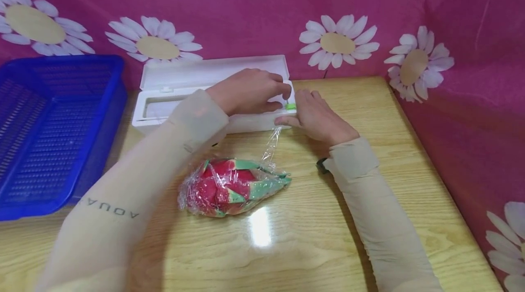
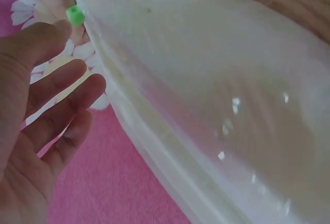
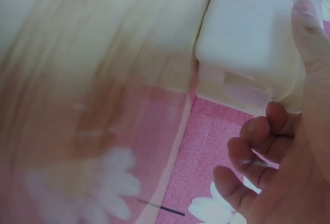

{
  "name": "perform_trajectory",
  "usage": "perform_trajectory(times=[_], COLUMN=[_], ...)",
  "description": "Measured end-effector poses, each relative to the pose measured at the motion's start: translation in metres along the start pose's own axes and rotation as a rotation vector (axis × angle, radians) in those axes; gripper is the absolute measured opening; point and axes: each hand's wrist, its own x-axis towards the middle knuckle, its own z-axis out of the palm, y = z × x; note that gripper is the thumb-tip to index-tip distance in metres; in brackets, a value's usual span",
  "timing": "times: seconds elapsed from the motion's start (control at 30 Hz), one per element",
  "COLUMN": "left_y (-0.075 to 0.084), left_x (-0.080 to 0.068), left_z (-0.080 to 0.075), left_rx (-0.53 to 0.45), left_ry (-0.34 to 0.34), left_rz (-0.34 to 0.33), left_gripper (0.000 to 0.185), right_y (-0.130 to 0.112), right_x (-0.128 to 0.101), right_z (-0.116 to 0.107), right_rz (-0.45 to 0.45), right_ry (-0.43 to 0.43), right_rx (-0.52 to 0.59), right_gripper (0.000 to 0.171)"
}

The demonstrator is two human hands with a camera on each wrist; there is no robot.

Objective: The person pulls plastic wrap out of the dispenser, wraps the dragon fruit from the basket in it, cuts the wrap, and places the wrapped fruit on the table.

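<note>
On the table a dragon fruit (image 1: pixel 229 187) lies wrapped in cling film. A narrow strip of cling film (image 1: pixel 271 146) runs from it up to a white cling film dispenser (image 1: pixel 258 123), whose lid stands raised. At the dispenser's right end sits a green slide cutter (image 1: pixel 290 106). My left hand (image 1: pixel 250 91) reaches over the dispenser, one fingertip close against the cutter (image 2: pixel 75 15) and the other fingers loosely spread. My right hand (image 1: pixel 317 116) grips the right end, thumb at the front; its fingers (image 3: pixel 252 152) bend around the end in the right wrist view.
A blue plastic basket (image 1: pixel 74 146) stands to the left on the wooden table (image 1: pixel 311 246). Behind the dispenser and along the right side hangs a magenta cloth (image 1: pixel 254 18) with white flowers.
</note>
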Motion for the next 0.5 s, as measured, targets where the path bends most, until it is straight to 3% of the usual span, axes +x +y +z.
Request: perform_trajectory(times=[0.27, 0.5], left_y=[0.005, 0.012], left_x=[0.009, 0.016], left_z=[0.008, 0.011], left_rx=[-0.021, -0.018], left_ry=[-0.028, 0.012], left_rz=[0.009, 0.034], left_gripper=[0.027, 0.017], right_y=[0.000, 0.000], right_x=[0.001, 0.006], right_z=[-0.001, 0.000], right_rz=[-0.012, -0.107], right_ry=[-0.001, 0.036], right_rx=[0.021, 0.066], right_gripper=[0.078, 0.046])
